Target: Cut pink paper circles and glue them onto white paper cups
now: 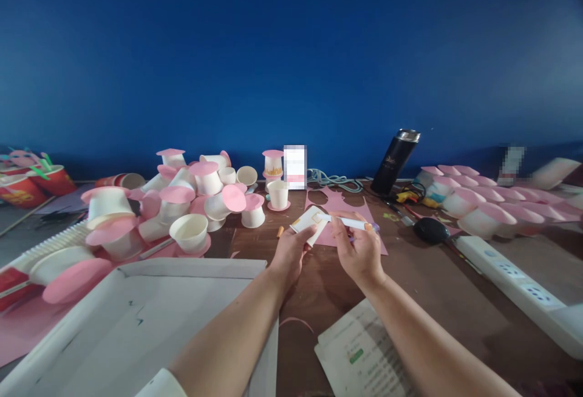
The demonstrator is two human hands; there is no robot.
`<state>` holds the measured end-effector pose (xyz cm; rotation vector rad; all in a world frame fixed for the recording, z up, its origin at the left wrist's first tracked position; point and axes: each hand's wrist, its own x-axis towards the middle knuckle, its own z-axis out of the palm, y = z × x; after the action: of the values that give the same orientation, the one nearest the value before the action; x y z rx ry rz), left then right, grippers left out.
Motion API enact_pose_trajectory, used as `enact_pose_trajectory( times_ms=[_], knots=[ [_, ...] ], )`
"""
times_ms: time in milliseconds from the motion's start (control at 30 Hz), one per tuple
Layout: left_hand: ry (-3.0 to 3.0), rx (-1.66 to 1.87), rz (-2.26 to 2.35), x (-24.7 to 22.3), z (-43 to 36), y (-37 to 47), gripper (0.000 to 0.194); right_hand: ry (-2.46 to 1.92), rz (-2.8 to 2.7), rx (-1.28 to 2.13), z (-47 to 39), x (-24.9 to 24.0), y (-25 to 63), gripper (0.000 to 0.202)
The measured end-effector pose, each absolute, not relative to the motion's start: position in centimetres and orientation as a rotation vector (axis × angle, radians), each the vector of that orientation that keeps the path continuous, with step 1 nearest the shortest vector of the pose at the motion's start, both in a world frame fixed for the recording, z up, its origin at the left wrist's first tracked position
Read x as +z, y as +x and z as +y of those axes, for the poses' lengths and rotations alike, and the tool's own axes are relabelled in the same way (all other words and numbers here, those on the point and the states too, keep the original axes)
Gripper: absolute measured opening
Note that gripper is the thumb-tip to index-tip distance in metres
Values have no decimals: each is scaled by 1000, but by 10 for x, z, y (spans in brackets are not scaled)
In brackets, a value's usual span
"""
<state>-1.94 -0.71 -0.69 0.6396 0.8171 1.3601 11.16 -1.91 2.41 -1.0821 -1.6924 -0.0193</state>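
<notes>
In the middle of the head view, my left hand (291, 254) grips a white paper cup (311, 222), tilted on its side, with yellow-orange lines drawn on it. My right hand (357, 251) is closed around a white marker (348, 222) with an orange end, its tip at or very near the cup's wall. An orange marker cap (280, 231) lies on the table left of the cup. Beneath and behind my hands is a pink paper sheet (339, 239) with round cut-outs. A cup with a pink disc and an orange drawn pattern (273, 166) stands behind.
Several white cups with pink discs (207, 178) crowd the left. Decorated ones (487, 215) stand in rows at right. A white box lid (182, 324) and a printed booklet (359, 354) lie in front. A black flask (394, 163), a computer mouse (431, 230) and a power strip (514, 288) are rightward.
</notes>
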Motion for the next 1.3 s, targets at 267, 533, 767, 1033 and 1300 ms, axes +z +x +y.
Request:
enact_pose_trajectory(
  times_ms=[267,533,767,1033,1300],
  knots=[
    [662,1350,829,-5,-8,-19,28,-1079,-1695,-22,-20,26,110,24],
    [662,1359,810,-5,-9,-19,26,-1066,-1703,-14,-19,25,110,22],
    [648,1366,791,-7,-7,-19,23,-1062,-1710,-14,-19,26,110,21],
    [589,1368,790,-5,-7,-20,28,-1062,-1714,-5,-19,25,110,21],
    [535,1381,775,-3,-7,-20,31,-1059,-1719,-18,-19,26,111,21]
  ],
)
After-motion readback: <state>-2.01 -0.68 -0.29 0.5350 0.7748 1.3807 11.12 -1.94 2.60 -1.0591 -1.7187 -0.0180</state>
